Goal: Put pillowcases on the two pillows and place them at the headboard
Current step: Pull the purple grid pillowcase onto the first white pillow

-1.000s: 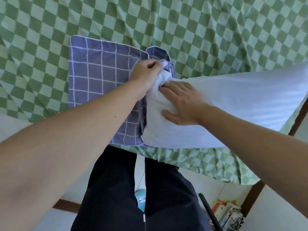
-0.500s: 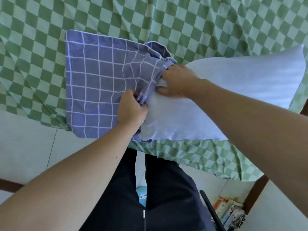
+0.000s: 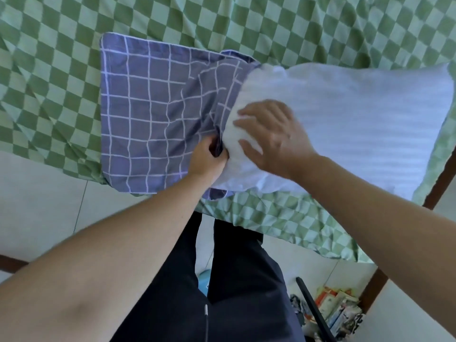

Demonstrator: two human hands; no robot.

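Now left hand (image 3: 207, 160) grips pillowcase (image 3: 153, 114); right hand (image 3: 271, 134) presses flat on pillow (image 3: 357, 124).

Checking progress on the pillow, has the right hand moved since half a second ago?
Yes. The right hand has slid from the pillowcase opening's far corner toward the pillow's near edge.

Green checked bedspread (image 3: 271, 25) — pale floor (image 3: 37, 193), books (image 3: 338, 309)

On the green checked bed (image 3: 271, 25) lay a purple grid pillowcase (image 3: 148, 107), with the white pillow's (image 3: 357, 119) end in its opening. The left hand (image 3: 207, 161) gripped the bunched opening edge; the right hand (image 3: 274, 134) pressed fingers spread on the pillow.
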